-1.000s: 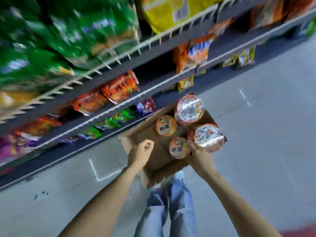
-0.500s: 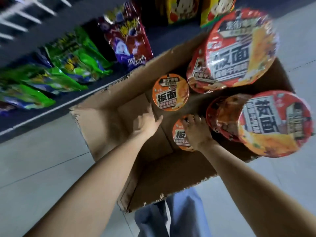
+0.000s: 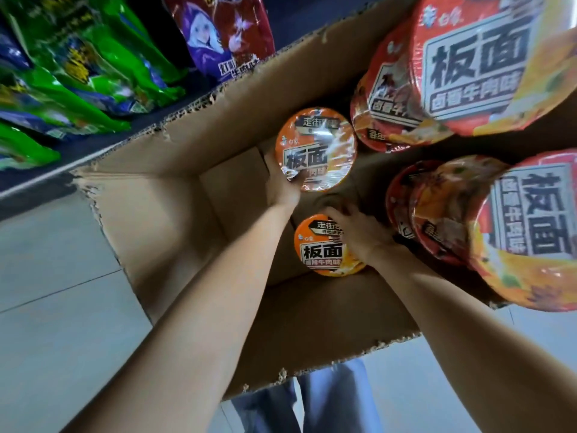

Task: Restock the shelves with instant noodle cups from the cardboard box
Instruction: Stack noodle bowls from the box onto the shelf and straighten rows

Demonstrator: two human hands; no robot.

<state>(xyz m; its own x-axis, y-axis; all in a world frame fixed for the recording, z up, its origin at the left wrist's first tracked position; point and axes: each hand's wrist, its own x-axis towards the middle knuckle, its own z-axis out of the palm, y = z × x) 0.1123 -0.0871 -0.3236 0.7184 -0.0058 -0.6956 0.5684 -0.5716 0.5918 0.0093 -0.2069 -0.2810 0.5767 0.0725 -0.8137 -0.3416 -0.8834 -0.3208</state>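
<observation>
An open cardboard box (image 3: 175,226) stands on the floor below me. My left hand (image 3: 281,189) is wrapped around the side of an orange noodle cup (image 3: 315,148) deep in the box. My right hand (image 3: 359,232) rests on top of a second orange noodle cup (image 3: 324,251), its fingers curled over the rim. Red noodle bowls (image 3: 474,67) are stacked at the box's far right, and more red bowls (image 3: 527,232) are piled at its near right, close to the camera.
The bottom shelf (image 3: 46,173) runs along the upper left, with green snack bags (image 3: 78,73) and a purple-and-red bag (image 3: 224,35) on it. Grey floor tiles (image 3: 56,307) lie to the left. My jeans-clad legs (image 3: 327,398) are just behind the box's near wall.
The camera has come much closer to the box. My left hand moved forward from open air and took hold of the farther orange cup. My right hand stayed on the nearer cup.
</observation>
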